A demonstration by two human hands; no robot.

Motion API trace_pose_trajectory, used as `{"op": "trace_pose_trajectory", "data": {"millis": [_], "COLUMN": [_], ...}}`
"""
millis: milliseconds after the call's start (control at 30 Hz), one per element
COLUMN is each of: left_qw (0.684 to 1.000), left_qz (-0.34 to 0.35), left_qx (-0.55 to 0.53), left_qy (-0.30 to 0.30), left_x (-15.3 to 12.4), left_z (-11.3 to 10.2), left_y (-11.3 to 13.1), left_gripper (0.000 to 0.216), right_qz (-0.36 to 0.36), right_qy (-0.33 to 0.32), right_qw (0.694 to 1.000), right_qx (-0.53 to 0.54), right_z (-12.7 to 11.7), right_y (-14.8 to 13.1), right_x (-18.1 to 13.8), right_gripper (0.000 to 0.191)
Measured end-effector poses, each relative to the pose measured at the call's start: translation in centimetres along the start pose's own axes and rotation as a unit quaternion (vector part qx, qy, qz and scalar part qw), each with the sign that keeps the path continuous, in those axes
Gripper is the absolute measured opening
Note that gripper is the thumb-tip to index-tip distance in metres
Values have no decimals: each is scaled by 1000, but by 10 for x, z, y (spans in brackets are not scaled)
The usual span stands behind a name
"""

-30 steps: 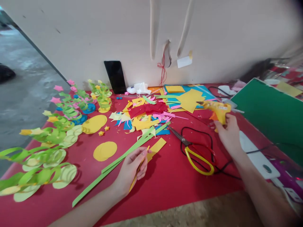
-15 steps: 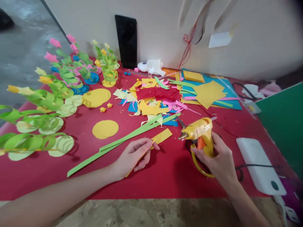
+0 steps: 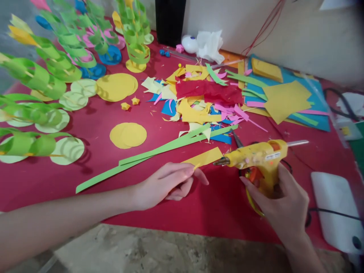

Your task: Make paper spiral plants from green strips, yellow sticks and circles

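Head view: left hand (image 3: 170, 184) pinches a thin yellow stick (image 3: 196, 166) between thumb and finger, tip poking out; most of it hidden by the hand. Right hand (image 3: 287, 204) wrapped round the handle of a yellow glue gun (image 3: 256, 155), held over the red table (image 3: 216, 212), nozzle pointing left, near the right end of a yellow paper strip (image 3: 209, 156). Strip lies just beyond left fingers. Whether the trigger is pressed, cannot tell. Scissors (image 3: 237, 139) mostly hidden behind the gun. Two green strips (image 3: 153, 153), overlapping, run beyond the left hand; overlapping yellow circles (image 3: 127, 135) past them. Paper scraps (image 3: 199, 112) heaped farther back, red sheet (image 3: 209, 91) on top. Green paper spirals (image 3: 28, 144) at left, white box (image 3: 335, 204) right of right hand.
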State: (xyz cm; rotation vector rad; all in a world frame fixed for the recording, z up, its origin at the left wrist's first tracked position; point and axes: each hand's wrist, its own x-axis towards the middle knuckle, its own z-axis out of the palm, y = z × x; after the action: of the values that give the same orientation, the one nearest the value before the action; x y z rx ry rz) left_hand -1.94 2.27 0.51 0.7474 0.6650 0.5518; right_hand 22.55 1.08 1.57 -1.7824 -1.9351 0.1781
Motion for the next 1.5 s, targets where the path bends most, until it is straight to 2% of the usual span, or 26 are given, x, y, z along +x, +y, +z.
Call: {"op": "trace_pose_trajectory", "data": {"millis": [133,400,767,1033,1200,1500], "left_qw": [1000,999,998,998,998,998], "left_qz": [-11,-25,-32,-45,-26,-14], "left_qx": [-6,15,45,44,49,53], "left_qy": [12,27,38,23,29,32], "left_x": [-1,1,1,2,3,3], "left_z": [3,2,2,2,3,3], "left_y": [-1,0,-1,-1,-1,-3], "left_gripper": [10,24,21,20,22,21], "right_qz": [7,-1,-11,-67,-126,-137], "right_qy": [1,13,1,30,70,81], "right_qw": [1000,999,997,992,983,982], "right_qx": [-1,-47,-81,-103,-112,-105], "right_z": [1,-2,-5,-6,-5,-1], "right_y": [-1,1,0,5,9,11], "right_x": [0,2,2,2,3,1], "right_gripper": [38,36,29,26,26,36]}}
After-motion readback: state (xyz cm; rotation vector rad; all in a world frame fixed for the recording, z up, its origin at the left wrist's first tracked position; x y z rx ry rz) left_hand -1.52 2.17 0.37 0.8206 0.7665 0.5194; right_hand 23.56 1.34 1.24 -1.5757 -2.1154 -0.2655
